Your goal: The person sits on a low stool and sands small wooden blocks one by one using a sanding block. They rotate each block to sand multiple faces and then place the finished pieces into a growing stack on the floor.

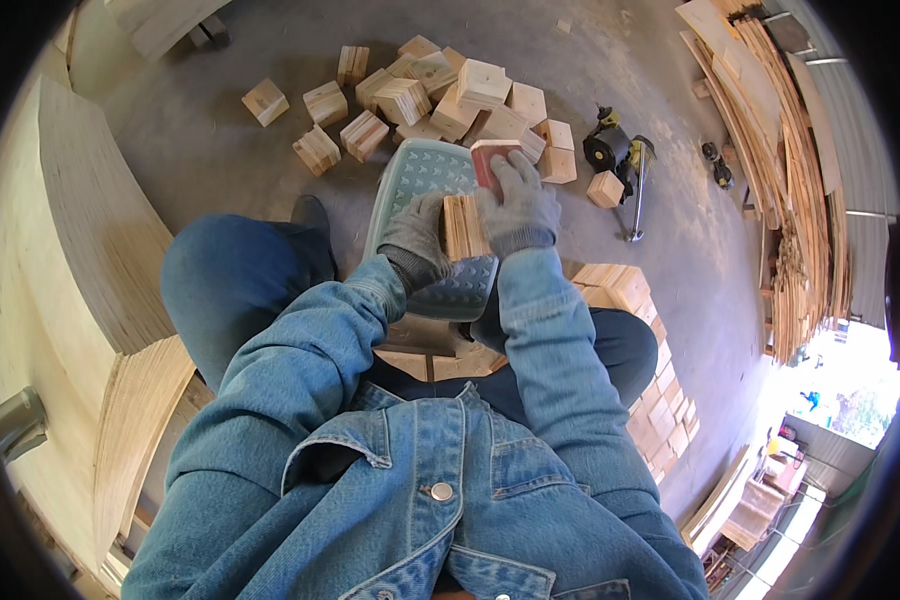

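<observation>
Several large curved plywood sheets are stacked at the left edge of the view, above a grey concrete floor. Long strips of thin wood are piled along the right side. A person in a blue denim jacket is seen from above, seated, with a pale green plastic stool set between the knees. Beyond the stool, a loose heap of cut wooden blocks is scattered on the floor, and a neat row of similar blocks is stacked by the right leg. A black and yellow power tool lies just right of the heap.

On the stool, a layered wooden block is held upright. It is gripped on its left side by the gloved left hand, fingers curled around it. A reddish sanding block is grasped by the gloved right hand, fingers closed over it, and is pressed against the top of the wooden block.
</observation>
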`<state>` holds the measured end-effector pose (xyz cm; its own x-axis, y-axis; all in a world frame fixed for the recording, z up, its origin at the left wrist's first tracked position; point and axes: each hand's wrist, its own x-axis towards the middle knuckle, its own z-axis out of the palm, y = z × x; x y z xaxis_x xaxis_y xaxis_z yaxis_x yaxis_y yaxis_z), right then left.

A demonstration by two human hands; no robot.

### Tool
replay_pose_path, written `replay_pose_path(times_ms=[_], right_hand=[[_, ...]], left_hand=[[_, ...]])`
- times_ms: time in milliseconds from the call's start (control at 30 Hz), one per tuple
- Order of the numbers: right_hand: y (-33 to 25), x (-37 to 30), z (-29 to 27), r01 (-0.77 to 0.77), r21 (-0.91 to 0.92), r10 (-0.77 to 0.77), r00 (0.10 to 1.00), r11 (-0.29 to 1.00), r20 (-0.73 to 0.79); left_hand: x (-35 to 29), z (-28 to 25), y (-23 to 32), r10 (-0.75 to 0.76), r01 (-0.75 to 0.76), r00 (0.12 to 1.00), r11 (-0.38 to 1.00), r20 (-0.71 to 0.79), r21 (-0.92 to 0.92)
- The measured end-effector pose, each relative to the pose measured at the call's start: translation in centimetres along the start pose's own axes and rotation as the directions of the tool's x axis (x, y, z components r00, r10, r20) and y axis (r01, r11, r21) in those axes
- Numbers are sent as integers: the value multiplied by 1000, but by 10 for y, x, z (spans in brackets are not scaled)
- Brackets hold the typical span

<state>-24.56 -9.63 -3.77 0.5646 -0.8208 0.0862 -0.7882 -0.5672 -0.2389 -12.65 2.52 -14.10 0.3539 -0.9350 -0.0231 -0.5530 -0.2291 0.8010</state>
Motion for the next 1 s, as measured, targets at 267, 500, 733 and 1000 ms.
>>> replay_pose_path(times_ms=[267, 500, 733, 1000], right_hand=[[12, -59, -7, 83, 78, -81, 996, 993, -38], [18, -119, -20, 140, 134, -136, 990, 981, -37], [16, -11, -1, 42, 45, -41, 999, 998, -9], [7, -42, -11, -1, 125, 1, 1000, 992, -3]], left_hand=[[-3, -1, -3, 15, -15, 1000, 999, 5, -33], [-2, 7, -10, 42, -44, 999, 996, -29, -80], [2, 21, -24, 33, -35, 999, 991, -19, -132], [11, 34, -50, 30, 0, 997, 922, 72, -388]])
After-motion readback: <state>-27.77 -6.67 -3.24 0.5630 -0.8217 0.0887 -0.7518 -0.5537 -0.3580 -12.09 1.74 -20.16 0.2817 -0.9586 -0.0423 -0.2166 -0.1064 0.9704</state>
